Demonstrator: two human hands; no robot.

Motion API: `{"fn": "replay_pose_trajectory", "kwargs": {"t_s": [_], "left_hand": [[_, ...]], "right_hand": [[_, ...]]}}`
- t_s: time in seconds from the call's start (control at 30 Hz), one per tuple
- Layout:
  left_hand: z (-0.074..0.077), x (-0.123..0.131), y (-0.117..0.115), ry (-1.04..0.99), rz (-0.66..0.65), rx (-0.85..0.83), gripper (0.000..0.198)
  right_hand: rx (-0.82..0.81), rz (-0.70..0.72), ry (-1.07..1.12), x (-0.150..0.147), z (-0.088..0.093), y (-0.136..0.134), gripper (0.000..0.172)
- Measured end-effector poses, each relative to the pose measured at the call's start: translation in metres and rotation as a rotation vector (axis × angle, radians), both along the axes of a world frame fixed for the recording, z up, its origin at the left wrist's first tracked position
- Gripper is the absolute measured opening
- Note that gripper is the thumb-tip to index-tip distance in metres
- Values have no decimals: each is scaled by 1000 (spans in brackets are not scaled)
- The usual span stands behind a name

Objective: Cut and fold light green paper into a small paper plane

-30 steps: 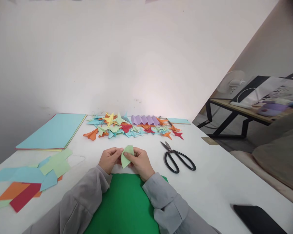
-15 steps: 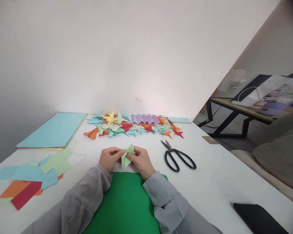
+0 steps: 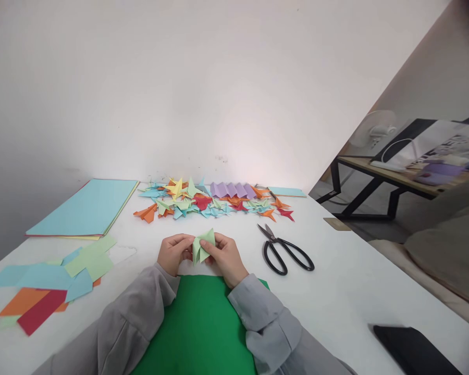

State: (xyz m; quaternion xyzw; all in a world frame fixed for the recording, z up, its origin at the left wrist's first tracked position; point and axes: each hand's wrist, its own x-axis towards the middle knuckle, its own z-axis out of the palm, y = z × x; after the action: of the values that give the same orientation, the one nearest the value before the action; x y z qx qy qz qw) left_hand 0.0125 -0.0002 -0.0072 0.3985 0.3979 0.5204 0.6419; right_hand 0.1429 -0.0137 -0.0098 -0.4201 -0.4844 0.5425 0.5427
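Observation:
A small light-green folded paper (image 3: 198, 249) is held up between my two hands, above the near edge of the white table (image 3: 328, 297). My left hand (image 3: 175, 253) pinches its left side between thumb and fingers. On the other side my right hand (image 3: 227, 256) grips it, the thumb lying across the front and the fingers behind. Creases and pointed corners show on the paper; its back is hidden. Right of my hands lie black-handled scissors (image 3: 280, 249), blades slightly apart.
Along the wall lie many folded paper shapes (image 3: 180, 205) and a pleated purple paper (image 3: 232, 190). At left are a stack of coloured sheets (image 3: 86, 208) and loose paper pieces (image 3: 49, 276). A green sheet (image 3: 203, 323) is below my arms, a black flat object (image 3: 414, 346) at near right.
The light-green paper has turned and spread wider between my fingers. My left thumb has shifted to its upper left edge, and my right thumb now presses across its front.

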Motion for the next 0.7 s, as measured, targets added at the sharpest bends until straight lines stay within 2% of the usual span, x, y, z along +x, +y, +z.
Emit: {"fn": "replay_pose_trajectory", "kwargs": {"t_s": [0.27,0.5,0.7], "left_hand": [[-7,-1,2,102,39,71,22],[-5,1,2,195,98,101,22],[-8,-1,2,164,47,118,20]], "right_hand": [[29,18,1,1,3,-2,26],[15,3,23,-2,0,-1,19],[-7,-37,26,-1,0,0,14]]}}
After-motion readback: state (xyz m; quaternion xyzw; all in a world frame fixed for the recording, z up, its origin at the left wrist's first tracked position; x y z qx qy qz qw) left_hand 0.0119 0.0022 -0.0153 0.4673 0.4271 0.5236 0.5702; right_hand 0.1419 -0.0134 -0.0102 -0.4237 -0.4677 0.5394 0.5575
